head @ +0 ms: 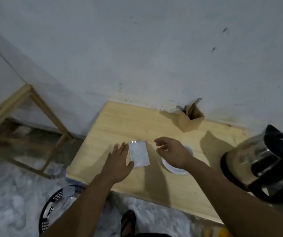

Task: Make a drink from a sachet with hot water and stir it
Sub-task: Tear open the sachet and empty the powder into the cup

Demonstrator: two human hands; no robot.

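Bin [55, 207]: at my 7 o'clock, cut by my left arm
Left hand [118, 161]: fingers flat, spread, thumb touching the sachet [139, 155]
Right hand [173, 152]: fingers loosely curled apart, empty, I see it hide most of the cup [175, 168]
Kettle [263, 161]: 3 o'clock, cropped
Holder [191, 119]: 1 o'clock, utensils blurred

A sachet [139, 154] lies flat on a table [120, 120], with a cup [176, 166] to its right. A kettle [263, 165] sits at the right edge. A cutlery holder [190, 120] stands behind, against the wall [137, 48].
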